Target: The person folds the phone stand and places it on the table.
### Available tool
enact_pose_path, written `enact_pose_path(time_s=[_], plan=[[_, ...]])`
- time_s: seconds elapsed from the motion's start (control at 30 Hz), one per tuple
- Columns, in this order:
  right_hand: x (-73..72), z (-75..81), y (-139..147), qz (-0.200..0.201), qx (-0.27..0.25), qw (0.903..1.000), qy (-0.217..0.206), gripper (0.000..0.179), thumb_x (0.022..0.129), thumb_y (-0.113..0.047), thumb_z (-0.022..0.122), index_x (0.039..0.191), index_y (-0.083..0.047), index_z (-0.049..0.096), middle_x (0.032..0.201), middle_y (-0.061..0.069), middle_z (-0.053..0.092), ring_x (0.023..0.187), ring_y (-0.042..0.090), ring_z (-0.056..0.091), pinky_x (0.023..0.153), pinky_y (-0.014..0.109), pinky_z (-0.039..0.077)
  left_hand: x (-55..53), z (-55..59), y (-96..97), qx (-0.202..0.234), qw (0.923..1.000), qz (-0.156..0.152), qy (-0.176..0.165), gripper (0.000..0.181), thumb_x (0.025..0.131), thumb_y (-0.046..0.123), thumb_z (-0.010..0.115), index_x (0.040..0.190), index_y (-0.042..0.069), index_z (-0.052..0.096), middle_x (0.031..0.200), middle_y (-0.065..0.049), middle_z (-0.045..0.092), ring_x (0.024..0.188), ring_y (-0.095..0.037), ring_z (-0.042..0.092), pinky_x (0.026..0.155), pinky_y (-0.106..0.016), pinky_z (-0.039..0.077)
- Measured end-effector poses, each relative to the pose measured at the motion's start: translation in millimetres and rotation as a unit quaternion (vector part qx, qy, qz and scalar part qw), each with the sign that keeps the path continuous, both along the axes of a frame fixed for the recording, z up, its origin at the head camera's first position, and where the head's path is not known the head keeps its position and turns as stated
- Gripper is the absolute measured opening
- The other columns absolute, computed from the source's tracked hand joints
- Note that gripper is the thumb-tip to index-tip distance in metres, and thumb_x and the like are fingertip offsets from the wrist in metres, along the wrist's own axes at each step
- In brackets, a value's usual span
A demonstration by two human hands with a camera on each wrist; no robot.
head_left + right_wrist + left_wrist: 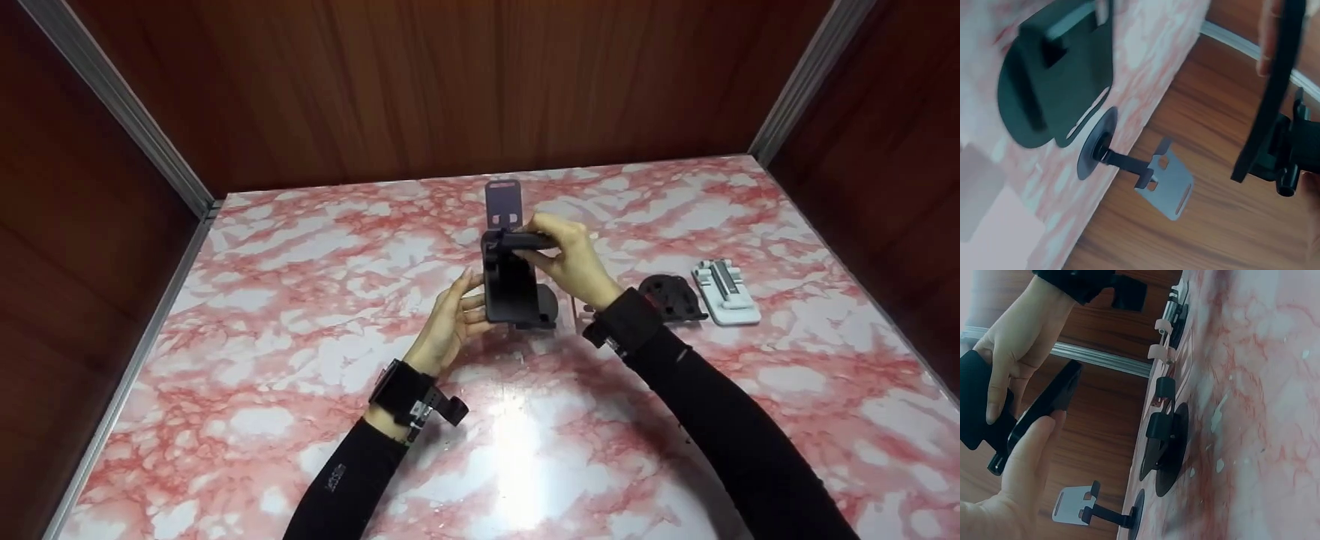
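Above the table, both hands hold a black folding phone stand (511, 289), partly unfolded. My left hand (450, 319) grips its flat lower plate (1047, 402) along the left edge, thumb on one face and fingers behind. From the right, my right hand (570, 255) pinches the upper panel (977, 399) between thumb and fingers. A hinged arm (1286, 152) joins the two parts. Behind the hands stands a grey phone stand (503, 204) with a slotted plate on a round base. Another black stand (1168, 444) sits on the table, partly hidden behind the held one.
Right of the right wrist lies a black stand with a rounded plate (671, 296). Beside it is a white folded stand (726, 292). Wooden panels (450, 90) with metal edge strips enclose the marbled table (262, 450) at the back and sides.
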State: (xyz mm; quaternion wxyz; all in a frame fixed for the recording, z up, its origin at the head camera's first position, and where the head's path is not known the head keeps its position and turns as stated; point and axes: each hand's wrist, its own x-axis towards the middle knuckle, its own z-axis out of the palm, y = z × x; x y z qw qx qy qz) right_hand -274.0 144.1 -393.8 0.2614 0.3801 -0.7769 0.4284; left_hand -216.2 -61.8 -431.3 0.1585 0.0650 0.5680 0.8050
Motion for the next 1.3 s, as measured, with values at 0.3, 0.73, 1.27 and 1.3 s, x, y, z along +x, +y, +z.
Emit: enact_pose_path(time_s=[0.3,0.73,1.27,1.3], plan=[[5.2,-9.4,-4,-0.002,0.048,0.9969,0.063,0.015,0.084,0.003,0.073,0.098,-0.002,0.067,0.095,0.014,0.068,0.089,0.024,0.065,0.077,0.035,0.055,1.7,-0.6,-5.6,-0.015,0.9997,-0.012,0.013,0.071,0.099,0.051,0.043,0.145,-0.003,0.041,0.126,-0.028,0.064,0.096,-0.022,0.072,0.093,-0.044,0.058],[10.4,-24.7,-7,0.003,0.141,0.9738,0.178,0.033,0.069,0.017,0.072,0.092,-0.004,0.061,0.099,0.01,0.067,0.092,0.027,0.061,0.082,0.039,0.057,3.3,-3.2,-5.2,0.011,0.9989,-0.043,0.012,0.075,0.093,0.047,0.064,0.146,-0.002,0.042,0.131,-0.022,0.063,0.097,-0.02,0.073,0.095,-0.041,0.057],[17.8,-9.3,8,0.101,0.065,0.9876,-0.1,0.051,0.094,-0.04,0.065,0.138,-0.016,0.057,0.152,0.004,0.048,0.146,0.022,0.036,0.122,0.048,0.026,0.3,-2.2,-8.3,0.032,0.9987,-0.016,0.037,0.071,0.091,0.045,0.066,0.14,-0.003,0.047,0.121,-0.012,0.065,0.089,-0.017,0.072,0.083,-0.031,0.061],[18.8,-10.2,10,0.104,0.054,0.9853,-0.124,0.053,0.096,-0.043,0.062,0.141,-0.017,0.054,0.155,0.002,0.044,0.148,0.021,0.032,0.123,0.049,0.023,0.1,-0.8,-7.8,0.03,0.9987,-0.014,0.037,0.065,0.094,0.04,0.063,0.141,-0.003,0.046,0.123,-0.014,0.065,0.09,-0.017,0.072,0.084,-0.031,0.06]])
